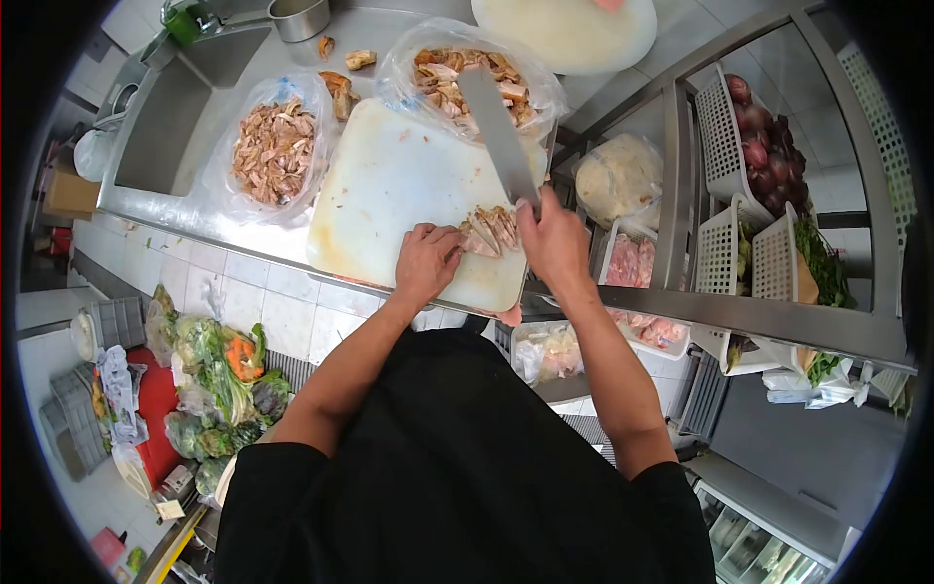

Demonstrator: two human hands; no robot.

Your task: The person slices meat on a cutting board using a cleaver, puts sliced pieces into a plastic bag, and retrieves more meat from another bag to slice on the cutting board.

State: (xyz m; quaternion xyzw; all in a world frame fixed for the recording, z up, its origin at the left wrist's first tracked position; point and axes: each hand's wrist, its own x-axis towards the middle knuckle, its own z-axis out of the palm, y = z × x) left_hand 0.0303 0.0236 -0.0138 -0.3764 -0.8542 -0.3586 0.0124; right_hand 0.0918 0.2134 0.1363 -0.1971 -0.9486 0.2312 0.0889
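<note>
"Where's the sliced meat?"

"The sliced meat [489, 234] lies on the cutting board [379, 175], close to its right edge, in the nearer half. The row runs roughly sideways across the board."

"And the hands?"

"The left hand [429, 263] is bunched, fingers bent, tips at the meat's left end. The right hand [555, 241] is wrapped round the handle of the cleaver [501, 131]."

"Which way does that point?"

"Away from the person. Its long axis slants from the board's right side to beyond the far edge, tip over a plastic bag [552, 90] of chopped meat."

"What's under the board?"

"A shiny steel counter [365, 24]. Left of the board on it sits a second bag [309, 90] of chopped meat, with a sink [165, 146] farther left."

"The room?"

"Right of the board, a metal rack [673, 175] with a basket [715, 136] of red onions. Left of the board and nearer the person, vegetables [219, 360] are heaped above a tiled floor [282, 307]."
</note>
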